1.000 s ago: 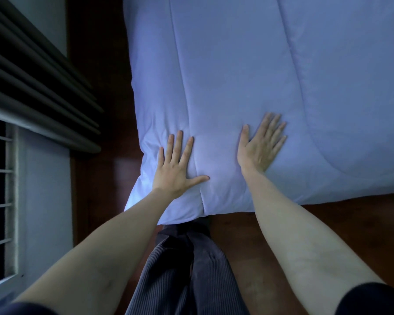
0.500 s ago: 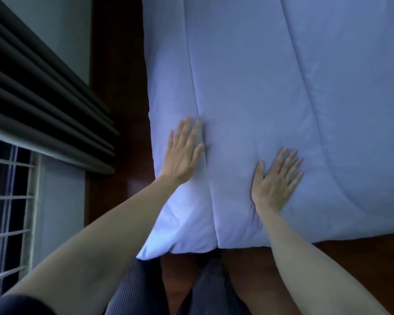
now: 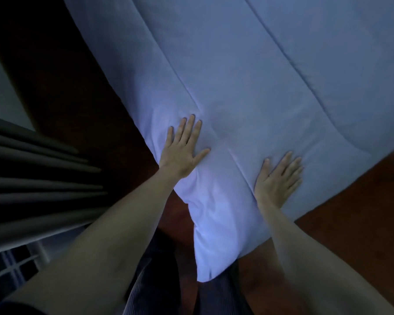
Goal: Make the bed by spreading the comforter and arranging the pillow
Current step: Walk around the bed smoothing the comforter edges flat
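Where the comforter (image 3: 248, 92) comes to its near corner, both hands press flat on it, fingers straight. The left hand (image 3: 182, 151) lies at the comforter's side edge, the right hand (image 3: 279, 180) near its foot edge.

Dark wood floor (image 3: 362, 212); grey curtain folds (image 3: 32, 189) left; window grille (image 3: 14, 269) below
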A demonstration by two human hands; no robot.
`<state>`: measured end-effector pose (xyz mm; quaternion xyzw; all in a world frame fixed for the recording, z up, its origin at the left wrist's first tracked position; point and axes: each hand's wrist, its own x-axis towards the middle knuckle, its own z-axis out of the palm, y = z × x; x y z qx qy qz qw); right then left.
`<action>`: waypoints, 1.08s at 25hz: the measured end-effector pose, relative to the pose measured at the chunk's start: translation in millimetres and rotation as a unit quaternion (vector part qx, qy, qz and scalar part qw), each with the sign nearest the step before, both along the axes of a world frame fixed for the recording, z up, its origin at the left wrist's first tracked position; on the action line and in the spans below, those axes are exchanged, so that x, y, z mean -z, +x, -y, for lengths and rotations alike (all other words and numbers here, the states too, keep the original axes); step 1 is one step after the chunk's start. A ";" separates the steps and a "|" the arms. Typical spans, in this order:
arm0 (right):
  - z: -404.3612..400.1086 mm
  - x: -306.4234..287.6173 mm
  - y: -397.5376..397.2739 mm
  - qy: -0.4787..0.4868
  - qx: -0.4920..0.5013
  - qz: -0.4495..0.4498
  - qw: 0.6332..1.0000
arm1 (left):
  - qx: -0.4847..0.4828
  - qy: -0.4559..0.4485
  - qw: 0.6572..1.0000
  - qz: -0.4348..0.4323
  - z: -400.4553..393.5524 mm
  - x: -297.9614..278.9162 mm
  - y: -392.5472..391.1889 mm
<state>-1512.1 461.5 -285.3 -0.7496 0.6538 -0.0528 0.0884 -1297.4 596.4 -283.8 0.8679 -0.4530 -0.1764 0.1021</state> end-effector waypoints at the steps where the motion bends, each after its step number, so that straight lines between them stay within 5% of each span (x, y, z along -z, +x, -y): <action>1: -11.5 0.7 1.4 0.003 0.000 -0.005 1.000 | 0.011 0.003 1.000 -0.005 -1.1 -1.1 1.6; 7: -56.5 5.3 7.8 -0.003 -0.049 -0.050 0.998 | 0.050 0.046 0.997 -0.031 -0.5 -9.9 12.3; 15: -49.8 -45.3 45.4 0.102 -0.015 -0.035 0.994 | 0.158 0.123 0.980 0.000 -1.3 -70.6 76.8; 19: -11.5 -86.2 156.2 0.149 -0.137 -0.022 0.979 | 0.118 0.131 0.984 0.039 23.9 -123.2 173.8; 27: 61.7 -185.9 413.1 0.089 -0.382 -0.040 0.919 | 0.006 0.102 0.990 0.097 55.2 -228.2 366.0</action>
